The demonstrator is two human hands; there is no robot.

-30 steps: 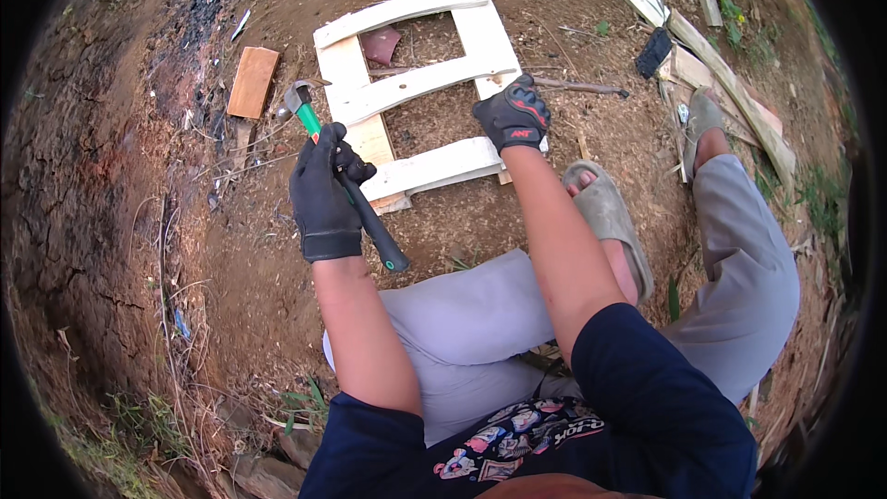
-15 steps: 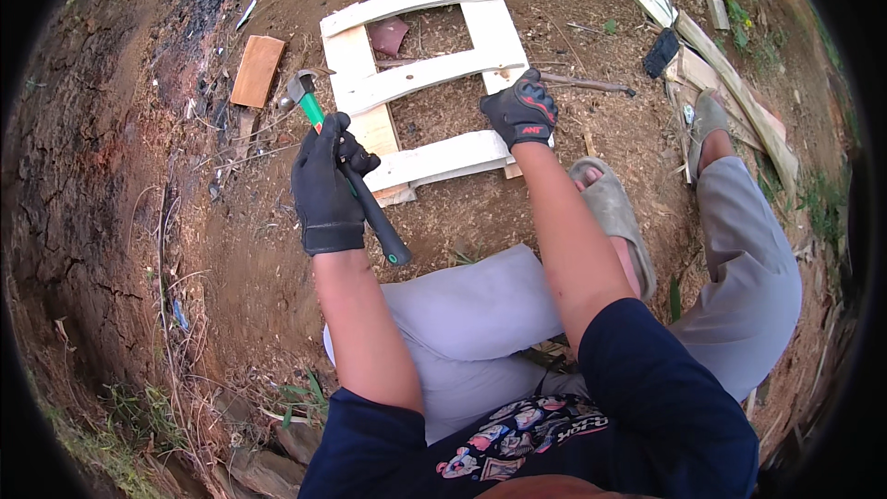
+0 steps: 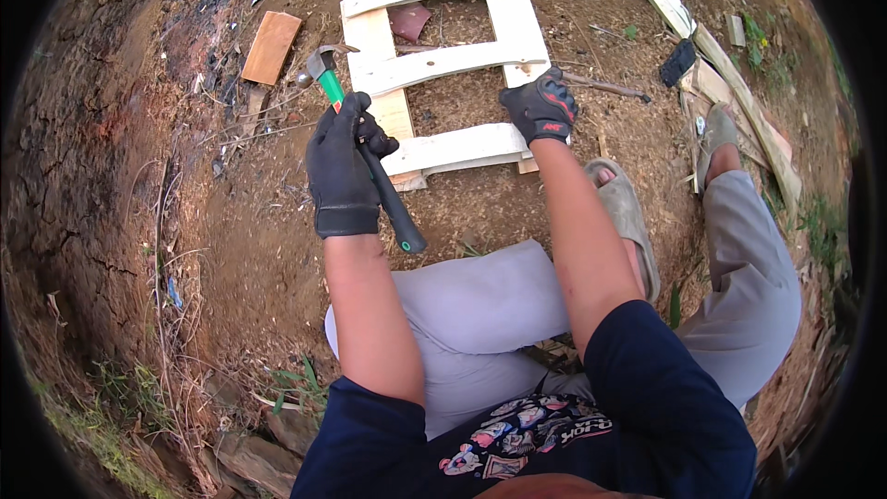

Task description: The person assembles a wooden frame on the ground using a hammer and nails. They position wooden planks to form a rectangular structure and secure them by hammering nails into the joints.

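Gripping a green-and-black-handled claw hammer [image 3: 365, 155] around the middle of its shaft, the black-gloved left hand [image 3: 342, 166] is closed tight; the steel head sticks out on the far side of the fist, over the left edge of the pale wooden slatted frame [image 3: 443, 60], while the black handle end pokes out toward the person. The black-gloved right hand [image 3: 541, 106] presses flat, fingers curled, on the frame's near right corner, holding nothing else. A loose brown wooden block [image 3: 272, 46] lies on the dirt left of the frame.
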